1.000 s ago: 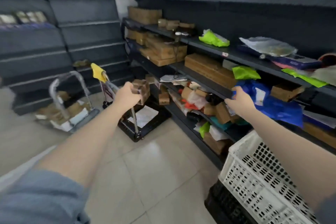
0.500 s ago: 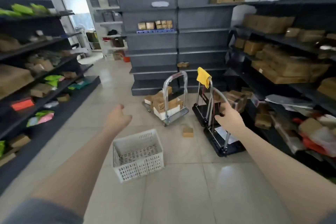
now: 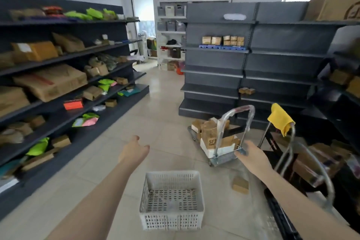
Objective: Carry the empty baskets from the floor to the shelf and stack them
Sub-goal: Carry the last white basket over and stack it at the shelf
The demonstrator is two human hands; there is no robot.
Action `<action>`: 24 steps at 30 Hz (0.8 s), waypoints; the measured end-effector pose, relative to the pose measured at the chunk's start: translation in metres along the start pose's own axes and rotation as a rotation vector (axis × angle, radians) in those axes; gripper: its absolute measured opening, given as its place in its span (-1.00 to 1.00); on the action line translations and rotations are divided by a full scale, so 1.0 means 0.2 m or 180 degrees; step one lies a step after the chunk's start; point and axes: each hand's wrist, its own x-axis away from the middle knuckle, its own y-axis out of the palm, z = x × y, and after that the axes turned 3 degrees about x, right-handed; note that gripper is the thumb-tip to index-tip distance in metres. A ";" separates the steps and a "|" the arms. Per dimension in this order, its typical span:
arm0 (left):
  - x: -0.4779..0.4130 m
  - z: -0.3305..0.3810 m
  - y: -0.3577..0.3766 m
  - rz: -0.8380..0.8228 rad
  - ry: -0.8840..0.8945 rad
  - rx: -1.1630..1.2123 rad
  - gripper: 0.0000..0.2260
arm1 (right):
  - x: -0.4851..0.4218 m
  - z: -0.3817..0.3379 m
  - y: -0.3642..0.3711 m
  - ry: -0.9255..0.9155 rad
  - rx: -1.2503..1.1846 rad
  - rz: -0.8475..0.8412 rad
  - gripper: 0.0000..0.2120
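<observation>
An empty white perforated basket (image 3: pixel 171 199) stands upright on the tiled floor, low in the middle of the view. My left hand (image 3: pixel 134 152) hovers above and beyond its left side, fingers apart, holding nothing. My right hand (image 3: pixel 252 159) is stretched out to the right of the basket, fingers spread and empty, in front of a cart. Neither hand touches the basket. Dark shelving (image 3: pixel 251 76) with mostly bare boards stands ahead on the right.
A flat trolley with a metal handle (image 3: pixel 233 122) carries cardboard boxes. A second trolley handle with a yellow cloth (image 3: pixel 281 121) stands at the right. A small brown box (image 3: pixel 240 185) lies on the floor. Long shelves (image 3: pixel 58 87) of parcels run along the left.
My view swung left from the right-hand shelves and stacked baskets into the aisle. The white floor basket came into sight and now sits nearer, centred between my outstretched arms.
</observation>
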 end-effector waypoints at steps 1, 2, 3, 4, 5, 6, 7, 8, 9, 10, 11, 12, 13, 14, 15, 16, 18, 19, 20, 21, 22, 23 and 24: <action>-0.08 0.02 0.00 0.0050 -0.0001 -0.0039 -0.47 | -0.11 -0.05 0.03 -0.0058 0.0081 0.0008 -0.52; -0.16 0.03 0.00 0.0093 0.0008 -0.0081 -0.46 | -0.22 -0.10 0.08 -0.0148 0.0181 0.0018 -0.53; -0.22 0.03 0.00 0.0112 0.0014 -0.0158 -0.46 | -0.30 -0.16 0.14 -0.0263 0.0306 0.0006 -0.53; -0.27 0.02 0.01 0.0079 0.0000 -0.0277 -0.45 | -0.37 -0.24 0.21 -0.0416 0.0466 -0.0058 -0.53; -0.31 -0.02 0.01 0.0007 -0.0062 -0.0370 -0.44 | -0.42 -0.32 0.29 -0.0586 0.0607 -0.0166 -0.52; -0.36 -0.06 0.01 -0.0040 -0.0164 -0.0401 -0.44 | -0.47 -0.39 0.37 -0.0765 0.0669 -0.0251 -0.52; -0.41 -0.11 0.00 -0.0055 -0.0307 -0.0393 -0.43 | -0.52 -0.46 0.46 -0.0946 0.0689 -0.0302 -0.52; -0.48 -0.16 -0.02 -0.0057 -0.0472 -0.0394 -0.43 | -0.58 -0.53 0.53 -0.1083 0.0717 -0.0337 -0.51; -0.55 -0.20 -0.04 -0.0020 -0.0601 -0.0395 -0.43 | -0.64 -0.59 0.60 -0.1167 0.0719 -0.0364 -0.49; -0.64 -0.24 -0.06 0.0027 -0.0685 -0.0421 -0.43 | -0.71 -0.64 0.66 -0.1219 0.0720 -0.0396 -0.46; -0.73 -0.27 -0.07 0.0052 -0.0739 -0.0473 -0.43 | -0.78 -0.69 0.72 -0.1239 0.0746 -0.0439 -0.43; -0.82 -0.29 -0.08 0.0060 -0.0772 -0.0531 -0.43 | -0.85 -0.72 0.77 -0.1227 0.0800 -0.0481 -0.40; -0.92 -0.30 -0.07 0.0067 -0.0776 -0.0571 -0.42 | -0.91 -0.75 0.82 -0.1192 0.0866 -0.0515 -0.38; -1.02 -0.31 -0.05 0.0070 -0.0757 -0.0577 -0.42 | -0.98 -0.77 0.87 -0.1143 0.0919 -0.0542 -0.37; -1.12 -0.31 -0.02 0.0049 -0.0714 -0.0565 -0.42 | -1.04 -0.78 0.91 -0.1088 0.0950 -0.0567 -0.38; -1.22 -0.30 0.03 -0.0009 -0.0656 -0.0557 -0.42 | -1.11 -0.79 0.96 -0.1036 0.0981 -0.0607 -0.39; -1.40 -0.31 0.13 -0.0214 -0.0552 -0.0625 -0.42 | -1.22 -0.80 1.06 -0.0887 0.1097 -0.0781 -0.44; -1.48 -0.33 0.19 -0.0326 -0.0543 -0.0667 -0.41 | -1.28 -0.80 1.11 -0.0786 0.1140 -0.0896 -0.44; -1.55 -0.35 0.23 -0.0425 -0.0580 -0.0679 -0.41 | -1.34 -0.80 1.16 -0.0664 0.1140 -0.1018 -0.43; -1.62 -0.38 0.28 -0.0499 -0.0658 -0.0664 -0.41 | -1.39 -0.79 1.21 -0.0545 0.1099 -0.1127 -0.41; -1.69 -0.41 0.32 -0.0545 -0.0749 -0.0659 -0.40 | -1.44 -0.78 1.26 -0.0449 0.1043 -0.1207 -0.40; -1.76 -0.43 0.37 -0.0594 -0.0825 -0.0673 -0.40 | -1.49 -0.76 1.30 -0.0346 0.0993 -0.1256 -0.39; -1.82 -0.44 0.42 -0.0665 -0.0873 -0.0692 -0.40 | -1.52 -0.73 1.34 -0.0215 0.0960 -0.1289 -0.38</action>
